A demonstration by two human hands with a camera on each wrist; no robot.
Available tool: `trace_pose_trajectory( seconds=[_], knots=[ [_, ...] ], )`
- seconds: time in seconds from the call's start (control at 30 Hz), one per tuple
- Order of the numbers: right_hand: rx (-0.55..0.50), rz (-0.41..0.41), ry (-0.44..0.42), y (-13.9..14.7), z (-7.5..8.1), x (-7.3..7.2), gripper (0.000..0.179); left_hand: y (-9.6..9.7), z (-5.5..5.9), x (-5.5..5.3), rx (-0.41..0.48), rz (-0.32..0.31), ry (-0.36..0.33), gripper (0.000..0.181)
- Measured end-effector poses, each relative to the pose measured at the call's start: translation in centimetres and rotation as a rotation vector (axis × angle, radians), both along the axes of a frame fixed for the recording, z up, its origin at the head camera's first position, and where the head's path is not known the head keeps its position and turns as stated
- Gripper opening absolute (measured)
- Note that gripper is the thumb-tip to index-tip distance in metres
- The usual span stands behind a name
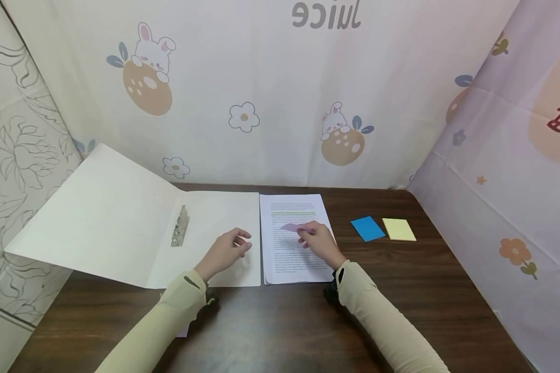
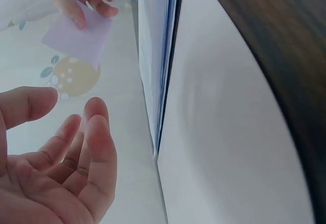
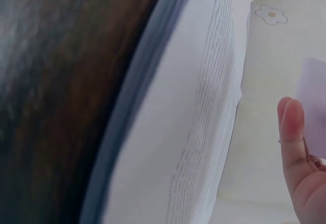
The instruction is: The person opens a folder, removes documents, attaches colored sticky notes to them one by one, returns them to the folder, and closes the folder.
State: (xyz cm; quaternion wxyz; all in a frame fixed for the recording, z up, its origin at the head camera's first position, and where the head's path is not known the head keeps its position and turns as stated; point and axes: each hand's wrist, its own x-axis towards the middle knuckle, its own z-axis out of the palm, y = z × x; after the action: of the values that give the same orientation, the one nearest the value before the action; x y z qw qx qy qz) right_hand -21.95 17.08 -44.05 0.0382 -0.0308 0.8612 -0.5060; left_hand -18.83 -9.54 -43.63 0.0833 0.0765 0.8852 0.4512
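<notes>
My right hand (image 1: 319,240) pinches a light purple sticky note (image 1: 290,227) by its edge, above a stack of printed pages (image 1: 295,259). In the left wrist view the purple note (image 2: 81,33) hangs from the right hand's thumb and fingers. A green highlighted band crosses upper lines of the top page. Over the right side of an opened white folder (image 1: 219,207) hovers my left hand (image 1: 226,251), its fingers loosely bent and holding nothing. A metal clip (image 1: 180,226) is fixed near the folder's fold.
To the right of the pages lie a blue sticky note pad (image 1: 367,228) and a yellow pad (image 1: 399,229). The folder's cover (image 1: 98,217) leans up at the left by the curtain. A purple corner (image 1: 183,331) shows beneath the left forearm on the dark wooden table (image 1: 270,326).
</notes>
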Motion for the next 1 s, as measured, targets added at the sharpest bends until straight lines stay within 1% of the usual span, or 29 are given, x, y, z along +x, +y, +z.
trace_pose_trajectory(
  seconds=[0.13,0.3,0.47,0.63,0.9,1.0],
  knots=[
    [0.006,0.011,0.009,-0.3,-0.1,0.1,0.024,1.0,0.2,-0.5,0.02,-0.011,0.015,0.029],
    [-0.007,0.031,0.019,-0.6,-0.1,0.3,0.022,2.1,0.3,-0.9,0.054,-0.01,0.03,0.032],
    [-0.015,0.048,0.039,-0.9,-0.1,0.4,0.02,3.1,0.6,-1.1,0.096,-0.02,0.064,0.035],
    [-0.014,0.074,0.067,-1.0,-0.3,0.5,0.019,4.1,1.0,-1.2,0.132,-0.043,0.069,0.037],
    [0.012,0.102,0.05,-1.3,-0.2,1.0,0.019,5.4,0.4,-1.5,0.165,-0.009,0.061,0.035],
    [0.018,0.113,0.049,-1.3,-0.2,1.0,0.02,5.7,0.4,-1.6,0.154,-0.001,0.055,0.034]
  ],
)
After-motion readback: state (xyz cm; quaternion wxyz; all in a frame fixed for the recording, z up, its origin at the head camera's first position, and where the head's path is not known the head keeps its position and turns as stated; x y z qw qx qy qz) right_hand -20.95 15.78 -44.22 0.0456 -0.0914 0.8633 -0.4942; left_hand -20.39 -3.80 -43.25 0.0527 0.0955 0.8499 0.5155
